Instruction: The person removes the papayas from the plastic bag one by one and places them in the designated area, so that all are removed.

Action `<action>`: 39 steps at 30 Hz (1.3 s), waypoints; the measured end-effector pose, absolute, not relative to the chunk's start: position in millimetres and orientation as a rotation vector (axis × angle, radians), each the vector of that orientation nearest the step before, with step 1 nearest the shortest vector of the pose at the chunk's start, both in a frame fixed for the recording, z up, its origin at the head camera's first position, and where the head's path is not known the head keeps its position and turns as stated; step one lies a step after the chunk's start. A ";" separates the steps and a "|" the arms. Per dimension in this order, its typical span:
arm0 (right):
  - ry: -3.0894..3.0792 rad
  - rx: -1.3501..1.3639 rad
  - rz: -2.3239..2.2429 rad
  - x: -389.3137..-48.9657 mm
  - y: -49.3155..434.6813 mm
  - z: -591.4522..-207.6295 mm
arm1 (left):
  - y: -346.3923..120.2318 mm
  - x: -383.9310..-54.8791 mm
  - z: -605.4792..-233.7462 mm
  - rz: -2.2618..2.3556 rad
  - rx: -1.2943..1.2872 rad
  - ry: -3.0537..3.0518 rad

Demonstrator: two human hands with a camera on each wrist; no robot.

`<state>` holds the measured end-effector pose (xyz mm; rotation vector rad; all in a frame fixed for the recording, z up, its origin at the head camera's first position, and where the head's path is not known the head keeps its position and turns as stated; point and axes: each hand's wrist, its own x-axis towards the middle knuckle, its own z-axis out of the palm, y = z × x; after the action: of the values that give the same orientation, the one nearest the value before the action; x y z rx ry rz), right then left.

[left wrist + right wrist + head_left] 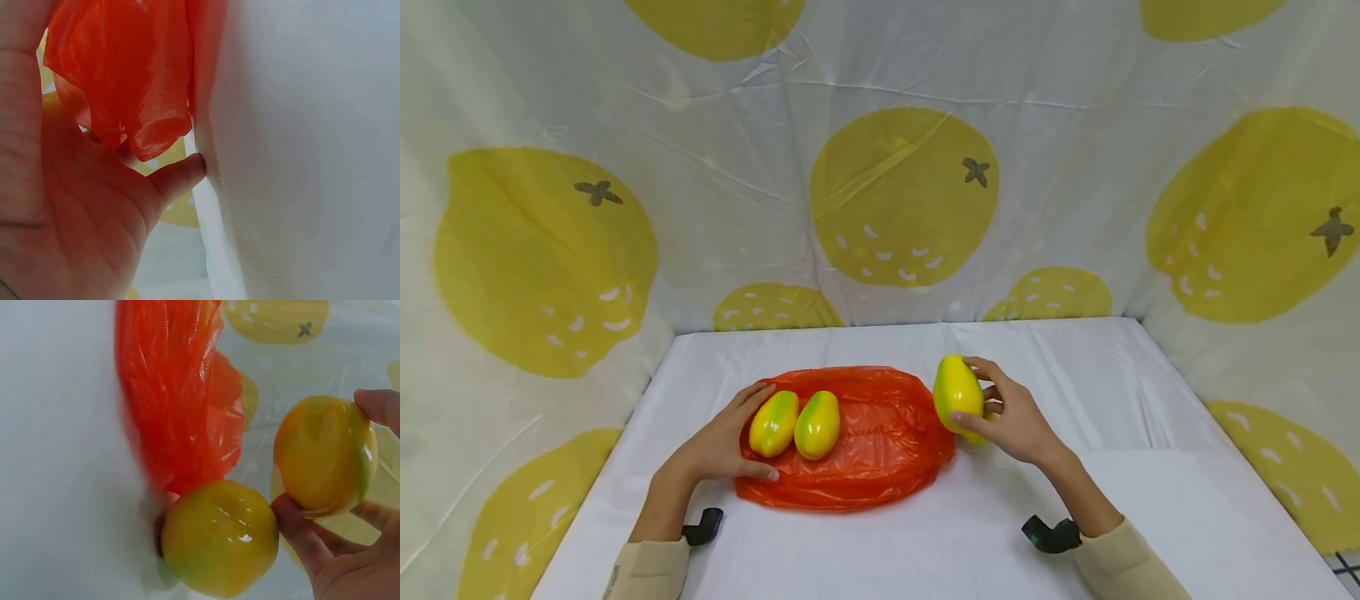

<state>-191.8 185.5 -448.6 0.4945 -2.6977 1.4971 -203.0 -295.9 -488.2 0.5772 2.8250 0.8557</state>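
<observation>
A red plastic bag [880,442] lies spread on the white table. Two glossy yellow-green papayas [817,425] rest side by side on its left part. Around the bag's left end is my left hand [722,437], thumb and fingers spread apart; in the left wrist view its thumb touches the white cloth beside the bag. My right hand [1018,417] holds another papaya [957,387] between thumb and fingers, above the bag's right end. Beneath it, mostly hidden in the head view, one more papaya [222,540] sits on the table against the bag's edge.
White cloth covers the table [1150,517]. Behind and at both sides stand cloth walls [1060,192] printed with large yellow fruit. A dark wrist mount [1051,535] sits by each sleeve cuff.
</observation>
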 end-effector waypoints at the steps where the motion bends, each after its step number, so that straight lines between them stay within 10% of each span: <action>1: -2.697 0.489 1.497 -190.8 186.5 -448.1 | -295.8 -203.3 -488.3 0.854 0.578 2.825; 39: -2.736 0.346 1.298 -191.6 254.2 -467.6 | -294.2 -202.9 -488.4 0.873 0.542 2.810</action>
<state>-191.6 254.2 -467.6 0.3462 -2.7363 1.2984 -202.9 -294.2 -488.4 0.5420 2.8099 0.8728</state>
